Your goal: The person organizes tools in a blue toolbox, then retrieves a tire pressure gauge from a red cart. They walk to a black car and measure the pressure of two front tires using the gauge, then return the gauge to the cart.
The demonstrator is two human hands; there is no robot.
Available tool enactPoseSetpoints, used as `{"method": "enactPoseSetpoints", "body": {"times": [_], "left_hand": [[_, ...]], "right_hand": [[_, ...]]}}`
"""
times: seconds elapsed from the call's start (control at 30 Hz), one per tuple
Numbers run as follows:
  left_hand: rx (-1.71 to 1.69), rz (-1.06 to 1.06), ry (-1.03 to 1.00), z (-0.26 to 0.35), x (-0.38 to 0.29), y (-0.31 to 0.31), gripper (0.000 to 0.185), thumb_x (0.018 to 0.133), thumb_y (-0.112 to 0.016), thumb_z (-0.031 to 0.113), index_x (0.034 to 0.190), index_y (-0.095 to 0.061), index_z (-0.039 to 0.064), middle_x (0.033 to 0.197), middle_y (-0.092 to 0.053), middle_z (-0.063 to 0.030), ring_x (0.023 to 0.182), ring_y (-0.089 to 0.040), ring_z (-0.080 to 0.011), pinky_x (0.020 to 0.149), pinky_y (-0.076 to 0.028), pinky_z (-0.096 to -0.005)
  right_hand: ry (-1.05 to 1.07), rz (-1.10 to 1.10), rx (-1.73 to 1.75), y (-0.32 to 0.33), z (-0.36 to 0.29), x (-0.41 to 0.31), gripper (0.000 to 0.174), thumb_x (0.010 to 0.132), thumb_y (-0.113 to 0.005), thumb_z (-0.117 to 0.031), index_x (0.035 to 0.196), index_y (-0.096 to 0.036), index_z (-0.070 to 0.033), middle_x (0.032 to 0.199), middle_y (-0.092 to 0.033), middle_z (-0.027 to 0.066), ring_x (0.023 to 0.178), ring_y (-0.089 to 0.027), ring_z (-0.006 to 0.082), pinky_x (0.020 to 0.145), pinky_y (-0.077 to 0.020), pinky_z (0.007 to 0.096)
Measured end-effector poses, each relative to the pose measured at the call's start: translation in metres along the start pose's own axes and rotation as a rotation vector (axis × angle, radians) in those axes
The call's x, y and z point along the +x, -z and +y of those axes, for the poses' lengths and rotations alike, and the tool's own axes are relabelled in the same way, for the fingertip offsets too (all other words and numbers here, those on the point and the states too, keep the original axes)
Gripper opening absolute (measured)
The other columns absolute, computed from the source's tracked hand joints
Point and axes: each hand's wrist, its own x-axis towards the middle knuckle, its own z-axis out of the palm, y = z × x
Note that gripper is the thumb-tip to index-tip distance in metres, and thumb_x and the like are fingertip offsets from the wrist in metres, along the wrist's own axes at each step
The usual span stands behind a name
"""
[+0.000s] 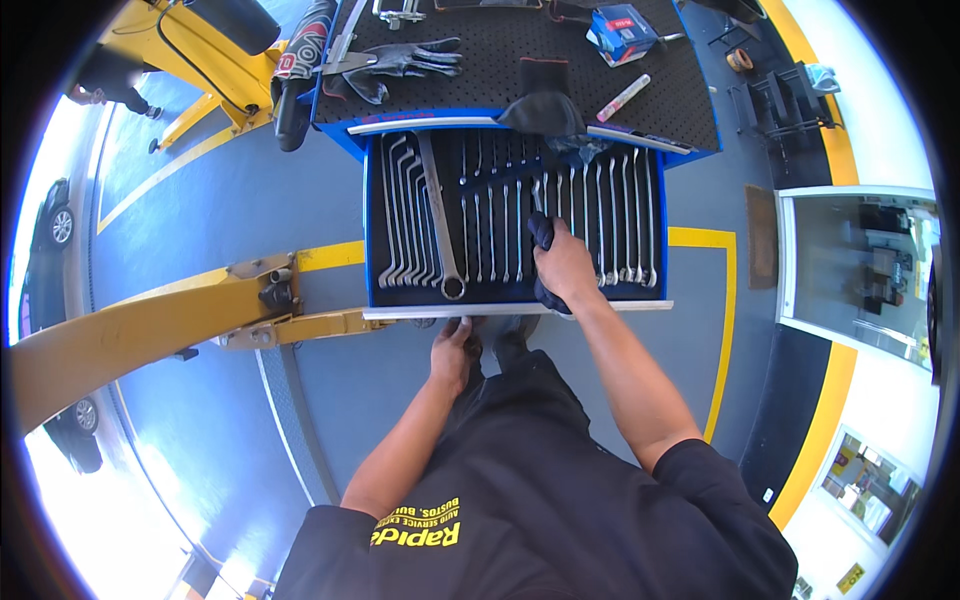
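Observation:
A drawer [517, 310] of a blue tool cabinet is pulled out, with rows of combination wrenches [614, 217] and offset ring wrenches [399, 217] in its dark liner. One larger wrench [442, 225] lies slanted over the liner. My right hand [564, 259] is over the drawer, closed around a bunched dark cloth or glove [541, 232], beside the middle wrenches; part of the cloth hangs to the drawer's front edge. Whether it also grips a wrench is hidden. My left hand [452, 349] is at the underside of the drawer's front edge, fingertips partly hidden.
On the perforated cabinet top [480, 90] lie a grey work glove [405, 64], a caliper [346, 52], a dark cuffed glove [544, 97], a marker [624, 97] and a blue box [621, 34]. A yellow lift arm [135, 322] reaches in from the left. A person [112, 79] stands at upper left.

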Motion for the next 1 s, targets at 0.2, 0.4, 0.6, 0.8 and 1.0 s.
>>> {"method": "enactPoseSetpoints", "body": {"times": [0.2,0.4,0.6,0.8,1.0], "left_hand": [[0.037,-0.014,0.206,0.014,-0.004,0.014,0.029,0.102,-0.055,0.027,0.121,-0.059,0.006,0.105,-0.07,-0.0074,0.07,-0.051,-0.0115,0.064,-0.042,-0.0263],[0.247,-0.021,0.112,0.032,-0.001,0.021,0.033,0.104,-0.052,0.03,0.113,-0.062,0.001,0.1,-0.07,-0.0099,0.072,-0.057,-0.0137,0.066,-0.047,-0.0283],[0.234,0.014,0.083,0.037,0.021,0.005,0.036,0.104,-0.05,0.033,0.113,-0.062,0.0,0.098,-0.07,-0.0098,0.067,-0.058,-0.0144,0.058,-0.045,-0.0268],[0.318,0.007,0.278,0.087,0.066,-0.024,0.058,0.103,-0.043,0.05,0.128,-0.051,-0.001,0.117,-0.066,-0.0145,0.08,-0.054,-0.0176,0.065,-0.043,-0.0321],[0.228,-0.515,0.211,0.141,0.043,-0.108,0.059,0.099,-0.05,0.051,0.133,-0.049,0.003,0.114,-0.065,-0.0098,0.111,-0.057,-0.0206,0.095,-0.044,-0.0368]], "right_hand": [[0.032,0.077,-0.137,-0.036,0.002,0.019,0.036,0.082,-0.061,-0.014,0.116,-0.05,-0.005,0.089,-0.067,0.028,0.088,-0.067,0.0461,0.08,-0.0529,0.0543],[-0.034,0.08,-0.097,-0.034,0.023,0.034,0.046,0.08,-0.076,-0.035,0.111,-0.058,-0.006,0.097,-0.069,0.0232,0.096,-0.065,0.0419,0.082,-0.0523,0.0502],[0.023,-0.065,-0.143,-0.004,0.01,0.052,0.051,0.078,-0.078,-0.04,0.109,-0.059,-0.004,0.101,-0.069,0.0218,0.097,-0.066,0.0413,0.082,-0.0522,0.0489],[0.198,-0.351,0.185,0.049,-0.014,0.012,0.053,0.084,-0.071,-0.034,0.122,-0.054,-0.001,0.102,-0.068,0.0265,0.099,-0.065,0.0435,0.088,-0.0509,0.0462],[0.443,-0.541,0.396,0.113,-0.039,0.013,0.06,0.087,-0.069,-0.05,0.119,-0.057,-0.002,0.116,-0.059,0.0233,0.108,-0.058,0.0395,0.094,-0.0463,0.045]]}}
